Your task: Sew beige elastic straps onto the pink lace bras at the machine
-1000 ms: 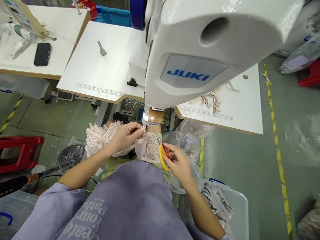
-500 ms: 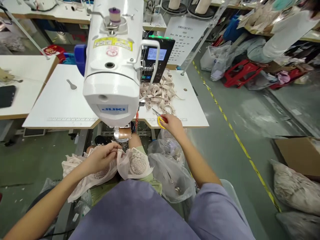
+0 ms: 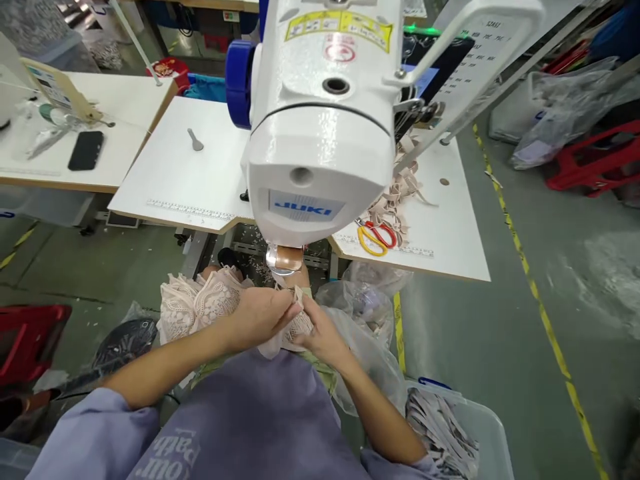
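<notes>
Over my lap, my left hand pinches the edge of a beige lace bra. My right hand grips the same bra from the other side, its fingers close to the left ones. More lace bra cups lie over my left thigh. Just beyond my hands is the lower end of the white sewing machine. Scissors with red and yellow handles lie on the table's right front edge, beside a heap of beige straps.
The white table has a printed ruler along its front. A grey metal piece lies on its left part. Plastic bags hang below the right side. A bin of fabric strips stands at my right.
My right hand has let go of the scissors, left them on the table, and come down to the bra beside my left hand. The view has shifted to the left.
</notes>
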Demonstrator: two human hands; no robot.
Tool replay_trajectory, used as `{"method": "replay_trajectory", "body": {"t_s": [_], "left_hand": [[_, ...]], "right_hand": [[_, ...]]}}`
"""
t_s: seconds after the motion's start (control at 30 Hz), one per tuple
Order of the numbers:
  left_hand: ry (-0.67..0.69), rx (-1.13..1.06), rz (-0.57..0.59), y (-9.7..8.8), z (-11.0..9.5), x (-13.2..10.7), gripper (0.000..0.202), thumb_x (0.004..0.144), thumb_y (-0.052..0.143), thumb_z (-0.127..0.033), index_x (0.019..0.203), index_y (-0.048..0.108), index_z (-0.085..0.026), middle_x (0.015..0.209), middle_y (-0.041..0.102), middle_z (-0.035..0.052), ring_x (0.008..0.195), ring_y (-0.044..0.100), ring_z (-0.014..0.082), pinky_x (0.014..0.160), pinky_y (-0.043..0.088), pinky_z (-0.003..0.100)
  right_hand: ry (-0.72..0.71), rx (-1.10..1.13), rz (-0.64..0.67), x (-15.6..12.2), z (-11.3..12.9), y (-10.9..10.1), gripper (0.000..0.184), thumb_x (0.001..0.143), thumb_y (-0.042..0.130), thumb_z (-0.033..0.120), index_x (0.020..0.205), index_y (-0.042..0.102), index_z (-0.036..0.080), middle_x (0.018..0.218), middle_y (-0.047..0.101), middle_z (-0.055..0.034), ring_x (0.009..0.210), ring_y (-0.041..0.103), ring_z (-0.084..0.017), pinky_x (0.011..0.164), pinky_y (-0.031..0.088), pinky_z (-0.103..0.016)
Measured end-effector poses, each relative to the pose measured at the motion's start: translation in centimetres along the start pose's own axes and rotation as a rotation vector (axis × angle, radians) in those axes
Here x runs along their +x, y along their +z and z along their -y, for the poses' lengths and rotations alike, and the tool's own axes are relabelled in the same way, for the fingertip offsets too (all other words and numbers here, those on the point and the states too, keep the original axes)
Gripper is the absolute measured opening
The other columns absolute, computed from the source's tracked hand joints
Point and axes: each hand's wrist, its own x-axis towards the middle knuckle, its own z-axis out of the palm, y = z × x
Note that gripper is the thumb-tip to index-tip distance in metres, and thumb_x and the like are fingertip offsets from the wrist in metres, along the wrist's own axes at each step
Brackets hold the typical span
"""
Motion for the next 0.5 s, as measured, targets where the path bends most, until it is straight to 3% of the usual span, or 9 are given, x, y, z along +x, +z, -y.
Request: {"method": "replay_trajectory", "body": {"t_s": [0.07, 0.1, 0.17, 0.23, 0.37, 0.5], "left_hand": [[-0.105, -0.175, -0.046, 0.0, -1.4, 0.5, 0.037, 0.103, 0.033, -0.039, 0.071, 0.035, -0.022, 0.059, 0.041, -0.0030, 0.053, 0.039, 0.0121, 0.055, 0.024, 0.028], [-0.168, -0.279, -0.067, 0.0, -1.9, 0.8, 0.037, 0.103, 0.033, -0.038, 0.071, 0.034, -0.022, 0.059, 0.040, -0.0037, 0.053, 0.037, 0.0114, 0.055, 0.025, 0.027], [-0.272, -0.475, -0.111, 0.0, -2.5, 1.4, 0.039, 0.104, 0.032, -0.040, 0.070, 0.036, -0.021, 0.061, 0.040, -0.0039, 0.054, 0.037, 0.0111, 0.054, 0.029, 0.026], [-0.335, -0.580, -0.148, 0.1, -2.4, 1.8, 0.042, 0.104, 0.032, -0.043, 0.069, 0.038, -0.020, 0.063, 0.041, -0.0032, 0.057, 0.038, 0.0114, 0.054, 0.030, 0.025], [-0.356, -0.386, -0.229, 0.1, -0.9, 1.3, 0.044, 0.104, 0.036, -0.044, 0.069, 0.045, -0.019, 0.061, 0.046, -0.0025, 0.057, 0.042, 0.0120, 0.057, 0.030, 0.027], [-0.281, -0.128, -0.267, 0.2, 1.3, 0.3, 0.028, 0.101, 0.048, -0.042, 0.109, 0.063, -0.019, 0.071, 0.064, -0.0008, 0.062, 0.056, 0.0144, 0.062, 0.036, 0.027]], "right_hand": [[0.104, 0.265, -0.194, 0.8, 0.9, 0.7, 0.066, 0.089, 0.042, 0.081, 0.114, 0.060, 0.022, 0.099, 0.069, -0.0092, 0.089, 0.068, -0.024, 0.079, 0.059, -0.038], [0.162, 0.361, -0.281, 1.3, 1.4, 0.7, 0.055, 0.094, 0.042, 0.074, 0.104, 0.060, 0.023, 0.084, 0.065, -0.0045, 0.073, 0.064, -0.019, 0.066, 0.056, -0.032], [0.241, 0.445, -0.388, 2.6, 2.8, 0.1, 0.036, 0.096, 0.053, 0.059, 0.091, 0.055, 0.024, 0.066, 0.055, 0.0029, 0.053, 0.051, -0.013, 0.050, 0.045, -0.024], [0.241, 0.426, -0.425, 4.0, 4.1, -0.8, 0.029, 0.090, 0.065, 0.049, 0.088, 0.052, 0.023, 0.060, 0.052, 0.0060, 0.049, 0.046, -0.010, 0.047, 0.040, -0.022], [0.204, 0.243, -0.405, 6.8, 5.3, -2.8, 0.021, 0.083, 0.067, 0.038, 0.087, 0.054, 0.022, 0.059, 0.059, 0.0046, 0.052, 0.053, -0.012, 0.052, 0.044, -0.023], [0.214, 0.114, -0.420, 8.9, 4.4, -4.2, 0.017, 0.080, 0.065, 0.036, 0.082, 0.056, 0.021, 0.057, 0.059, 0.0045, 0.050, 0.051, -0.011, 0.051, 0.041, -0.023]]}}
